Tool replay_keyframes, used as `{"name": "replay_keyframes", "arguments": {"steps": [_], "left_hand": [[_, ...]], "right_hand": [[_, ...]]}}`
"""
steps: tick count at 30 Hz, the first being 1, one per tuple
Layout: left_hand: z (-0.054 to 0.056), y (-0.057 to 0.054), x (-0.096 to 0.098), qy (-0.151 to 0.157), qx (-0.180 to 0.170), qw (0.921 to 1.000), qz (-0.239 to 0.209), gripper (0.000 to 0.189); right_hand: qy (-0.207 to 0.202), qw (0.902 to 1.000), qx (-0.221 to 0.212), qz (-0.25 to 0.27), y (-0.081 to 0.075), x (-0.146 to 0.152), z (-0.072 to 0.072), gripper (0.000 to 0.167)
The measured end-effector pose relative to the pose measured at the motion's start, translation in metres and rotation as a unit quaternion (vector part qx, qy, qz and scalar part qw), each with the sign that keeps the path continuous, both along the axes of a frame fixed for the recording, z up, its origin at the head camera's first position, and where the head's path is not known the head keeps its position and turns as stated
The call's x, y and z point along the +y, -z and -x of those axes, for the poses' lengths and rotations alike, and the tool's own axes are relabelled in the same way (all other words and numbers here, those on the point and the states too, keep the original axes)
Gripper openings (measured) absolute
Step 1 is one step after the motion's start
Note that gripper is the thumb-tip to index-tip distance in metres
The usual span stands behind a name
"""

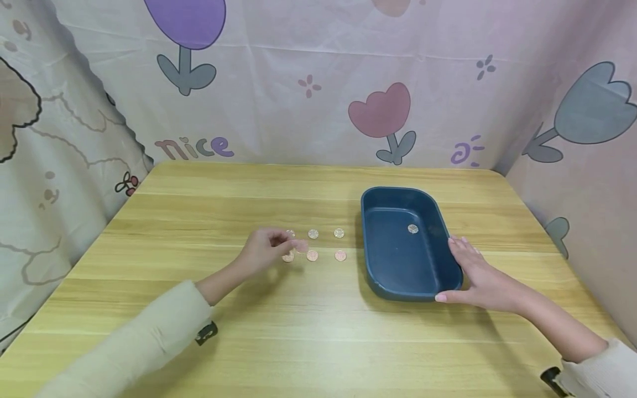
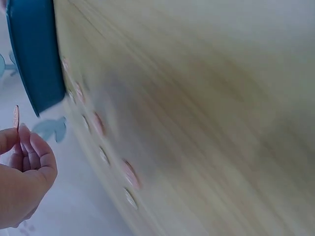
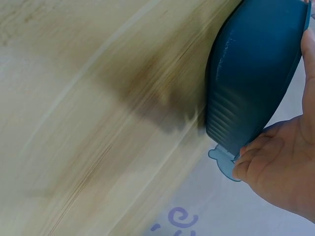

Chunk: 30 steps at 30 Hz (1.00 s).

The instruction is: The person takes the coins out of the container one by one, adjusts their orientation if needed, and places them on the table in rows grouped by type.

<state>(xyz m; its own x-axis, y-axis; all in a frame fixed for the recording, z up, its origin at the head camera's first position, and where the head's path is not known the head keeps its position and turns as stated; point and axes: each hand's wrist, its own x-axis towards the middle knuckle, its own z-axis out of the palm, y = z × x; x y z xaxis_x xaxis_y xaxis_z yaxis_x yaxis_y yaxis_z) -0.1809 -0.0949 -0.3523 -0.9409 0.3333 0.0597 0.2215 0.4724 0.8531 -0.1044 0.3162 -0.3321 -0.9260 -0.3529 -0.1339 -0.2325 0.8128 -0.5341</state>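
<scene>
My left hand [image 1: 262,251] pinches a copper-coloured coin [image 1: 301,246] between thumb and fingertips, above the left end of two short rows of coins on the table. In the left wrist view that coin [image 2: 16,116] stands edge-on above the thumb. The far row has silvery coins [image 1: 313,234]; the near row has copper-coloured ones [image 1: 312,256]. On the right, a dark blue rectangular basin [image 1: 398,292] holds one silvery coin [image 1: 413,228] on its floor. My right hand [image 1: 485,284] grips its near right corner, fingers at the right rim and thumb at the near rim.
The wooden table [image 1: 224,193] runs back to a printed fabric curtain [image 1: 278,110], which also hangs along both sides. Long light sleeves [image 1: 144,331] cover both forearms, and a dark device [image 1: 206,333] shows under the left wrist.
</scene>
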Motion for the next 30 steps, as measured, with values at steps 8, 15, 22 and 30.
{"name": "replay_keyframes", "arguments": {"steps": [8, 15, 22, 30], "left_hand": [[-0.001, 0.006, -0.041, -0.039, -0.002, 0.9986, 0.035, 0.015], [-0.001, 0.01, -0.072, -0.053, 0.029, 0.9947, 0.083, 0.016], [0.002, 0.015, -0.101, -0.035, 0.013, 0.9903, 0.134, 0.018], [0.01, 0.011, -0.119, -0.055, -0.086, 0.9792, 0.176, 0.02]], "right_hand": [[-0.002, 1.0, -0.003, 0.005, 0.0, -0.001, -0.001, 0.113], [-0.002, 1.0, -0.002, 0.005, 0.0, 0.0, 0.0, 0.113], [-0.008, 0.9999, 0.004, 0.005, 0.002, 0.0, 0.0, 0.112], [-0.007, 1.0, 0.006, -0.003, 0.001, 0.001, 0.0, 0.112]]}}
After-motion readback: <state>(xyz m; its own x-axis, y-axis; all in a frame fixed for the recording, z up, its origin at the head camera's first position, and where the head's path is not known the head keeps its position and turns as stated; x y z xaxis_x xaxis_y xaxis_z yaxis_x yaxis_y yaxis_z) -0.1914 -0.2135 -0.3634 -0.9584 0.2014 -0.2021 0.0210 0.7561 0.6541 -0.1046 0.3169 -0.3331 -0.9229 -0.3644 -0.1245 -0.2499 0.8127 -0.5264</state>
